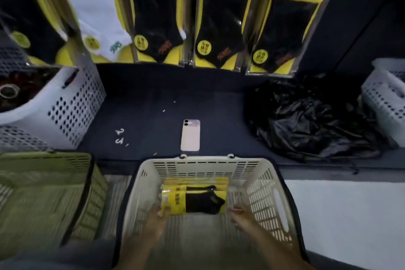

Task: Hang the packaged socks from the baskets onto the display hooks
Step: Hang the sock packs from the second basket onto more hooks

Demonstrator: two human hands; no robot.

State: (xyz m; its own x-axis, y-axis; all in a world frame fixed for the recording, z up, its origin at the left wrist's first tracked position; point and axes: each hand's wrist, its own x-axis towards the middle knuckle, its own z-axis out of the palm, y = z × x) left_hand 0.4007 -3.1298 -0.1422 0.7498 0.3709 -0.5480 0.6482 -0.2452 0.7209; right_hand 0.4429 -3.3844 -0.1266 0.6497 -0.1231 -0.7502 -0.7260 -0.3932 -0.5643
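Note:
A stack of yellow packs with black socks (197,198) lies at the bottom of a cream basket (263,182) in front of me. My left hand (158,217) reaches into the basket and its fingers curl on the left end of the stack. My right hand (240,217) is beside the stack's right end, fingers relaxed, holding nothing. Above, rows of yellow sock packs (221,24) hang on the display, most with black socks, one with white socks (98,22).
A phone (190,135) lies on the dark shelf (142,105) behind the basket. A white perforated basket (72,105) stands left, a green basket (43,193) below it, another white basket (385,98) right. Crumpled black plastic bags (311,120) lie at the right.

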